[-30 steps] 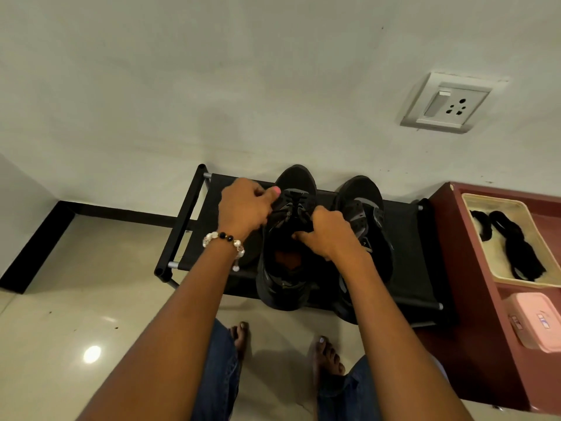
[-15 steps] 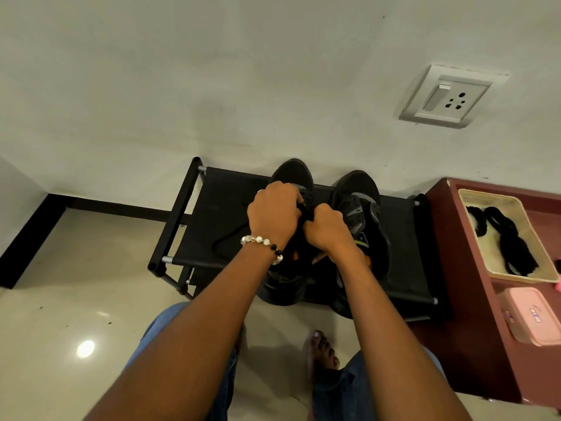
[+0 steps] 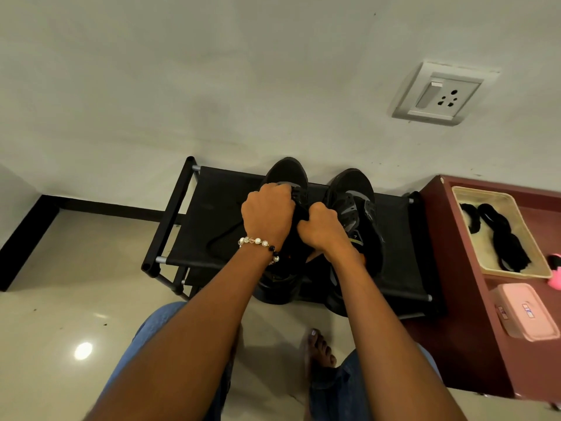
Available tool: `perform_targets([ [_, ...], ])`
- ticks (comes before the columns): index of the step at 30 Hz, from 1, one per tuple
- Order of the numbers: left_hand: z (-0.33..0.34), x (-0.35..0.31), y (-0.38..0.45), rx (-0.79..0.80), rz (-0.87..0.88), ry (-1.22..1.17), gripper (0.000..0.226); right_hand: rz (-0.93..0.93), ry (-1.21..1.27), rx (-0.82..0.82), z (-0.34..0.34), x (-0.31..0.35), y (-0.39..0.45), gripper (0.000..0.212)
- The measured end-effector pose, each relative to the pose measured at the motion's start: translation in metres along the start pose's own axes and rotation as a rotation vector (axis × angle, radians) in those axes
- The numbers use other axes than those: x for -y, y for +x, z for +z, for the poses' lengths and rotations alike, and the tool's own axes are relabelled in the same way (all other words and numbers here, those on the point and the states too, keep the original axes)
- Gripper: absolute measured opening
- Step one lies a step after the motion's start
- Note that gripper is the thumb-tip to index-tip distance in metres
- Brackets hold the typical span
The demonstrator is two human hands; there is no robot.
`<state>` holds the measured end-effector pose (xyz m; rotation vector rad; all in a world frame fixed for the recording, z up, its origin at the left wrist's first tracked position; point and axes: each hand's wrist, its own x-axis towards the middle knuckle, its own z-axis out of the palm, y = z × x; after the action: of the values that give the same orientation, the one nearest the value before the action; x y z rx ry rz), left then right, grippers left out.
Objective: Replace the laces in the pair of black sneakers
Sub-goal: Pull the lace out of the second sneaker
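Sneakers, two of them and both black, stood side by side on one low black rack (image 3: 209,208) against the wall at twelve o'clock. Both hands worked at the left sneaker (image 3: 288,174): the left hand (image 3: 267,211) had its fingers curled tight over the lace area, and the right hand (image 3: 321,226) was fisted just beside it, pinching dark material; lace or tongue, I could not tell. The right sneaker (image 3: 355,192) sat untouched at one o'clock. One loose black lace (image 3: 218,238) looped across the rack. At three o'clock, one cream tray (image 3: 485,192) on a maroon cabinet (image 3: 440,238) held two bundles of black laces (image 3: 504,238). One closed pink box (image 3: 525,317) lay near it.
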<state>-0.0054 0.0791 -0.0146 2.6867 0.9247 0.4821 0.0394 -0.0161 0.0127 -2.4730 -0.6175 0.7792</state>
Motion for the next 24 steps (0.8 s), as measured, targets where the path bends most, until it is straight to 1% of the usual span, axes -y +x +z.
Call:
perform_targets([
  [1, -0.001, 0.001, 0.001, -0.01, -0.048, -0.047, 0.019, 0.005, 0.01, 0.001, 0.0, -0.001, 0.0, 0.025],
  [2, -0.002, 0.003, 0.002, -0.021, -0.135, -0.124, 0.019, 0.011, 0.017, 0.001, -0.001, -0.001, 0.0, 0.025],
  [5, -0.002, 0.016, 0.012, 0.041, -0.498, -0.54, 0.021, 0.022, 0.036, 0.001, -0.001, -0.004, 0.001, 0.027],
  [6, -0.001, 0.02, 0.015, 0.073, -0.571, -0.642, 0.021, 0.021, 0.04, -0.004, 0.0, -0.004, 0.002, 0.028],
  [8, -0.004, 0.022, 0.016, 0.112, -0.595, -0.687, 0.013, 0.032, 0.05, -0.026, 0.004, -0.005, 0.004, 0.026],
  [9, -0.005, 0.023, 0.016, 0.121, -0.574, -0.692, 0.009, 0.04, 0.046, -0.037, 0.006, -0.005, 0.006, 0.025],
  [11, -0.008, 0.022, 0.018, 0.151, -0.477, -0.681, 0.016, 0.047, 0.027, -0.041, 0.01, -0.005, 0.007, 0.021],
  [13, -0.014, 0.022, 0.02, 0.196, -0.293, -0.632, 0.025, 0.051, 0.015, -0.03, 0.013, -0.005, 0.007, 0.017],
  [14, -0.015, 0.023, 0.021, 0.22, -0.188, -0.55, 0.029, 0.053, 0.012, -0.024, 0.014, -0.005, 0.008, 0.018],
  [16, -0.019, 0.023, 0.02, 0.302, -0.023, -0.293, 0.034, 0.058, 0.01, -0.007, 0.015, -0.005, 0.008, 0.018],
  [18, -0.023, 0.018, 0.016, 0.367, 0.046, -0.087, 0.036, 0.055, 0.004, 0.004, 0.014, -0.005, 0.008, 0.017],
  [20, -0.024, 0.013, 0.012, 0.322, 0.089, 0.06, 0.032, 0.051, -0.001, 0.001, 0.014, -0.005, 0.008, 0.019],
  [22, -0.021, 0.006, 0.009, 0.211, 0.137, 0.2, 0.023, 0.051, -0.015, -0.008, 0.014, -0.006, 0.007, 0.026],
  [24, -0.019, 0.001, 0.006, 0.131, 0.158, 0.254, 0.013, 0.054, -0.024, -0.005, 0.014, -0.005, 0.006, 0.029],
])
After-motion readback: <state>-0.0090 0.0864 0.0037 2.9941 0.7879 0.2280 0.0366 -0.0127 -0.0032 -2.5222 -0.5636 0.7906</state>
